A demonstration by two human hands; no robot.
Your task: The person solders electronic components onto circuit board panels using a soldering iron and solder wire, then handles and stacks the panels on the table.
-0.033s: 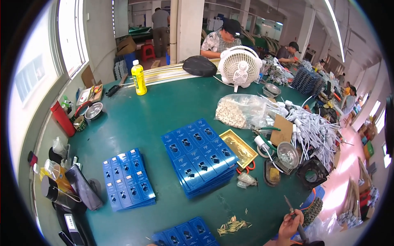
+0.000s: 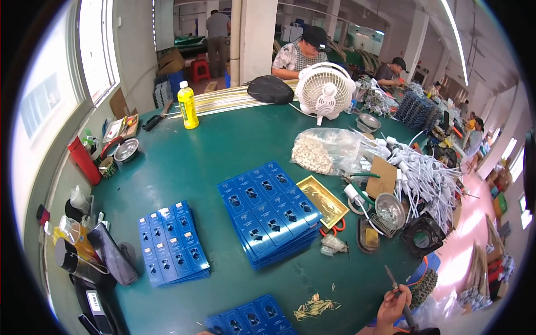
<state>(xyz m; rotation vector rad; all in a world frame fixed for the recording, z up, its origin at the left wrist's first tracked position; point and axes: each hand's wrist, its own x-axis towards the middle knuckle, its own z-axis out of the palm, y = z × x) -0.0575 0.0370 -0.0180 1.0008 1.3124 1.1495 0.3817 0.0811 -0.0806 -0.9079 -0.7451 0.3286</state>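
Observation:
At the lower right, my right hand (image 2: 392, 307) is closed round a soldering iron (image 2: 392, 278), its tip pointing up and away from me. Only a sliver of my left hand (image 2: 205, 333) shows at the bottom edge, beside a blue printed panel (image 2: 252, 317); its fingers are hidden. Small brass-coloured pins (image 2: 316, 306) lie in a loose heap between that panel and my right hand. Farther off stands a tall stack of blue panels (image 2: 271, 215), with a lower stack of blue panels (image 2: 172, 243) to its left.
Right of the tall stack lie a gold tray (image 2: 324, 198), a wire-mesh bowl (image 2: 389, 212), a black square fan (image 2: 422, 237) and a heap of white-cabled lamp holders (image 2: 427, 178). A phone (image 2: 111, 254) leans at left. A yellow bottle (image 2: 188, 106) and white fan (image 2: 325, 92) stand behind.

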